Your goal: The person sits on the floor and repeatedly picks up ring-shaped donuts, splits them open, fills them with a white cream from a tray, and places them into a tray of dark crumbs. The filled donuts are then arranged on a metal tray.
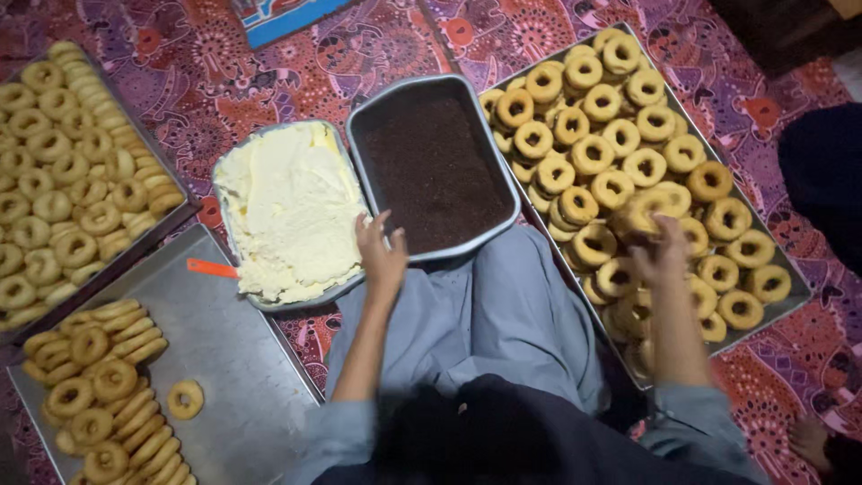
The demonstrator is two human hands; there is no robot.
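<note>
My right hand [663, 254] gripped a ring biscuit [643, 212] over the full tray [783, 301]. My left hand [381, 254] rested open at the dark crumb tray [356, 162]. A hasty lift could have toppled the stacked neighbours.

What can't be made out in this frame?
Head view only:
- Right hand: motion-blurred over the right doughnut tray; grip unclear.
- Left hand: fingertips at the dark tray's rim; contact uncertain.
- Orange handle: its end hidden under the cream.
- Left trays: cut by frame edge.

Dull, seemingly metal tray [235, 359], patterned cloth [206, 81]
</note>
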